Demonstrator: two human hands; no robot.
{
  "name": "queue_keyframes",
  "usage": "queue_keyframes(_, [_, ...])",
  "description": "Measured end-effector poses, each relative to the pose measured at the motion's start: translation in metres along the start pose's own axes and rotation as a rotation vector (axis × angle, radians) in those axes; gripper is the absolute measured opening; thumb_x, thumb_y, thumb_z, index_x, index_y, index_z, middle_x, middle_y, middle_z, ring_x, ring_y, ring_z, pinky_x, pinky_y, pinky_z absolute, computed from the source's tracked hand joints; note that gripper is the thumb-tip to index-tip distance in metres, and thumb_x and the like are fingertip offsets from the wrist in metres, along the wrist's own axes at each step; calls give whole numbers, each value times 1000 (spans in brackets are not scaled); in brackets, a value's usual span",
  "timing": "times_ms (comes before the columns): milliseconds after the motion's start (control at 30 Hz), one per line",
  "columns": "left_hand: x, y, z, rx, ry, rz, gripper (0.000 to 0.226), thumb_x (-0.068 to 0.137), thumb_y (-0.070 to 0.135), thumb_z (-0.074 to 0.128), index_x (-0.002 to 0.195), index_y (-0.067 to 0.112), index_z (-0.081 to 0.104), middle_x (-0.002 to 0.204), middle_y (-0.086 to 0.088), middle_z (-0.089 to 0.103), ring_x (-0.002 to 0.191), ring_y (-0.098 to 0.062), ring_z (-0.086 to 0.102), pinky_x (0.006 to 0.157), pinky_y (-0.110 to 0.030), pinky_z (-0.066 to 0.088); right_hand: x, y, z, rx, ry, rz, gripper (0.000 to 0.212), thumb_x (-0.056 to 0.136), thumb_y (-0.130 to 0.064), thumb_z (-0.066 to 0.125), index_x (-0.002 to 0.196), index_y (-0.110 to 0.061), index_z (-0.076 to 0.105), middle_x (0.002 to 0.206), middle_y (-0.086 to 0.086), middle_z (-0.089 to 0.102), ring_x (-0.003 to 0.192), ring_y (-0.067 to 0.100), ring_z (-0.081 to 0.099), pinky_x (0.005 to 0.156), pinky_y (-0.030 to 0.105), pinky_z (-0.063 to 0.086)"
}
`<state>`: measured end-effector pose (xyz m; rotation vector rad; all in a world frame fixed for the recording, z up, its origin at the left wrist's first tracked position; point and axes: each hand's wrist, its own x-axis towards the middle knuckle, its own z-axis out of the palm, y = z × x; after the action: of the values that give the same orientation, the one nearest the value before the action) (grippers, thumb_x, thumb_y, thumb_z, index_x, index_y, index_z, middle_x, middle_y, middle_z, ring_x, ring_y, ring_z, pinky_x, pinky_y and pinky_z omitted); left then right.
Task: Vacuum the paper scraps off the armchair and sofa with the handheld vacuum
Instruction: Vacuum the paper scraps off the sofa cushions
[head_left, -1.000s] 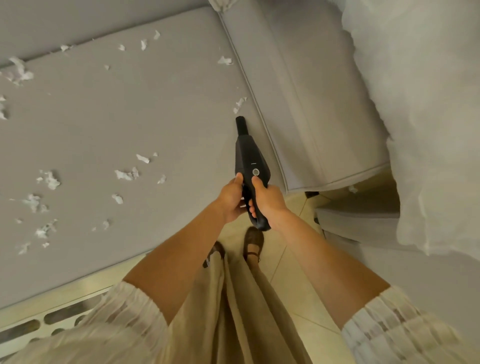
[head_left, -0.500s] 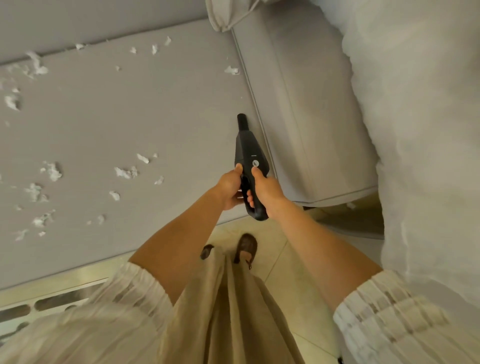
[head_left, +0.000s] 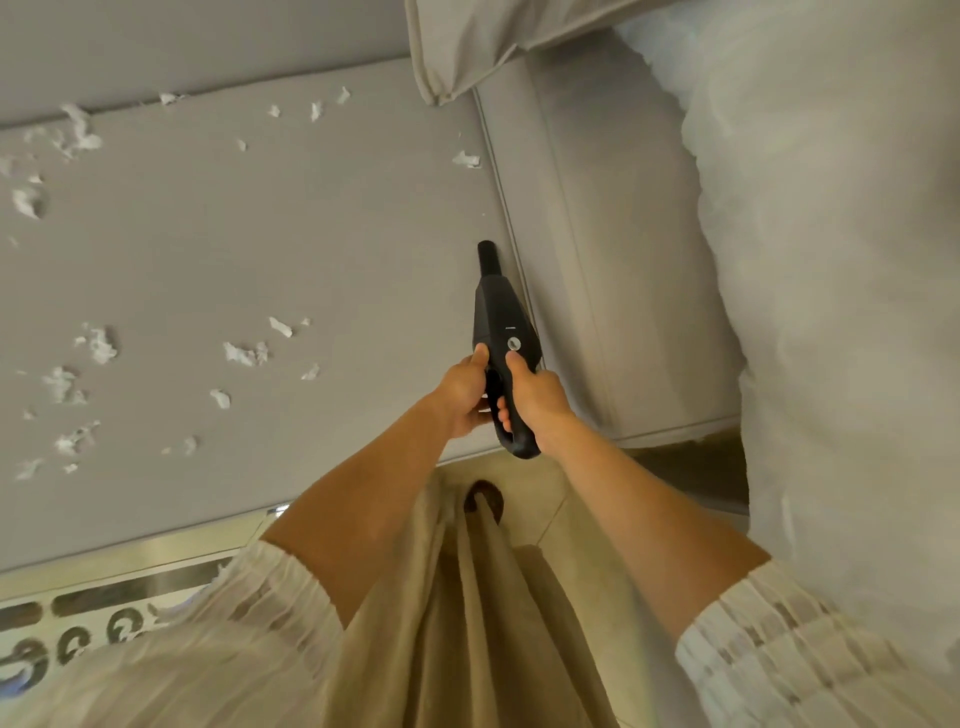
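You hold the black handheld vacuum (head_left: 501, 332) with both hands over the near right part of the grey seat cushion (head_left: 337, 234), its narrow nozzle (head_left: 488, 258) pointing away from you and lying just beside the piped seam where the cushion meets the padded arm (head_left: 571, 234) on the right. Whether the nozzle tip touches the fabric cannot be told. Your right hand (head_left: 535, 402) is wrapped round the looped handle, fingers curled under it and the thumb laid along the top, its tip just below the round button (head_left: 514, 343). Your left hand (head_left: 462, 397) grips the left side of the vacuum body, fingers curled beneath and the thumb pressed up along the edge. White paper scraps (head_left: 244, 354) lie scattered over the left and middle of the cushion, with a loose cluster near the left edge, a few small bits along the far seam under the backrest, and one single scrap (head_left: 466, 159) far from you, close to the arm seam and beyond the nozzle. A folded grey cloth (head_left: 467, 47) hangs over the far corner. A sheer white curtain (head_left: 831, 260) fills the right side. Below your arms hang your beige skirt (head_left: 467, 623), and the toe of one brown shoe (head_left: 485, 500) shows on the tiled floor (head_left: 566, 525).
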<state>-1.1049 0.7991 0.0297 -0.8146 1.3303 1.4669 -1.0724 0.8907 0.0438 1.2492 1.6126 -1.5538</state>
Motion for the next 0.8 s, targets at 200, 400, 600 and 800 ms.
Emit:
queue_keyframes(200, [23,51,-9,15,-15,34,45,107,42,24,93,13,55,74,-13,50,49,-20,45,65,-35,49,34,-47,16,-28,15,-19,47,100,-43,43,110,0,59,62,7,55,42,14,49,42,22,44])
queue_keyframes(400, [32,95,-17,60,-19,62,46,107,42,23,88,13,54,76,-13,53,56,-21,49,70,-35,51,51,-91,28,2,7,-1,47,100,-44,44,110,0,59,62,7,55,44,15,50,46,24,46])
queue_keyframes(600, [33,107,-30,117,-34,63,44,107,42,24,90,14,55,70,-11,55,56,-20,52,72,-35,53,48,-96,39,78,6,18,44,100,-44,44,102,-2,60,60,7,55,40,12,48,42,21,45])
queue_keyframes(800, [25,70,-45,85,-51,8,41,107,41,27,115,11,54,90,-12,60,61,-20,53,68,-35,51,29,-57,47,77,0,21,44,101,-44,43,95,-4,60,58,6,53,42,14,47,43,24,44])
